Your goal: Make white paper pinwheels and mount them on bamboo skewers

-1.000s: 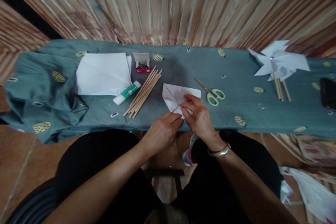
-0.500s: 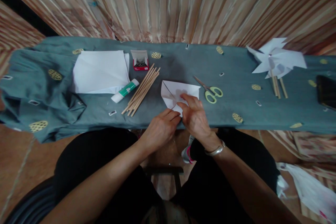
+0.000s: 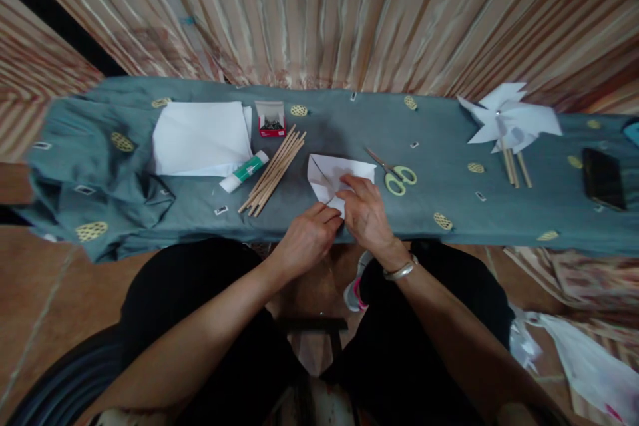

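A small white sheet of paper (image 3: 344, 168), with slits or creases running in from its corners, lies near the front edge of the cloth-covered table. My left hand (image 3: 310, 234) pinches its near edge, fingers pressed together. Bent over the paper's right side is my right hand (image 3: 367, 213), its thumb and fingers closed on the paper near the middle; the exact hold is partly hidden. Green-handled scissors (image 3: 398, 176) rest just right of the paper. To the left lie several wooden sticks (image 3: 274, 173) and a green and white glue stick (image 3: 244, 172).
A stack of white paper (image 3: 202, 140) is at the left, beside a red box of pins (image 3: 271, 121). On the right sit white paper pinwheels (image 3: 512, 116) on sticks and a black phone (image 3: 603, 178). A patterned curtain (image 3: 309, 13) hangs behind the table (image 3: 434, 133).
The camera view has turned slightly to the right, bringing more of the phone into sight. Both hands keep nearly the same hold on the paper.
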{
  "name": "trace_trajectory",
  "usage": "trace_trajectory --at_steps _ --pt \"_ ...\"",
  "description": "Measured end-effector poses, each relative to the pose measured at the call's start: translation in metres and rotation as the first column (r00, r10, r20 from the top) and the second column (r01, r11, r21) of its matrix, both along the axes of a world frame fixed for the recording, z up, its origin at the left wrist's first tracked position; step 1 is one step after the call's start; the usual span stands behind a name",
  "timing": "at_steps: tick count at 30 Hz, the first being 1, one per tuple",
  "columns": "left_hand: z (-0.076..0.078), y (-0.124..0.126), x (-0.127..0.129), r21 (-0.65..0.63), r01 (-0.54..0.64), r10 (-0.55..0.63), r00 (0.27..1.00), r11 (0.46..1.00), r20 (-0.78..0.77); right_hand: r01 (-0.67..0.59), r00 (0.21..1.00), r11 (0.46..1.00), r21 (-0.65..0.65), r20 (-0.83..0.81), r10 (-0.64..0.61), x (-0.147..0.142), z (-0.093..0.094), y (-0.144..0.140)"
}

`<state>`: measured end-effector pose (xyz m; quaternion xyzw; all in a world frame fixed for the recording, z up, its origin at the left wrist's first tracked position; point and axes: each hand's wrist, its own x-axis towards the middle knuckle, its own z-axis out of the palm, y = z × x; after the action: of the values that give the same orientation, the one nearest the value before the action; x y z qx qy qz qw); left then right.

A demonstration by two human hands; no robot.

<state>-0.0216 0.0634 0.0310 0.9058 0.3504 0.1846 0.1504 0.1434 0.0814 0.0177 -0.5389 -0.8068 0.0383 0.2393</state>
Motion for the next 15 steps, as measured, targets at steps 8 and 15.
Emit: trace_trajectory --at_steps 8,15 --pt "0.004 0.000 -0.001 0.015 -0.002 0.002 0.999 1.000 -0.048 0.093 0.991 0.996 -0.013 -0.096 -0.094 0.028 0.012 0.039" --pt "0.005 0.003 -0.007 0.069 -0.008 0.007 1.000 0.998 0.004 0.068 0.997 0.995 -0.075 0.045 -0.065 0.035 0.012 0.040"
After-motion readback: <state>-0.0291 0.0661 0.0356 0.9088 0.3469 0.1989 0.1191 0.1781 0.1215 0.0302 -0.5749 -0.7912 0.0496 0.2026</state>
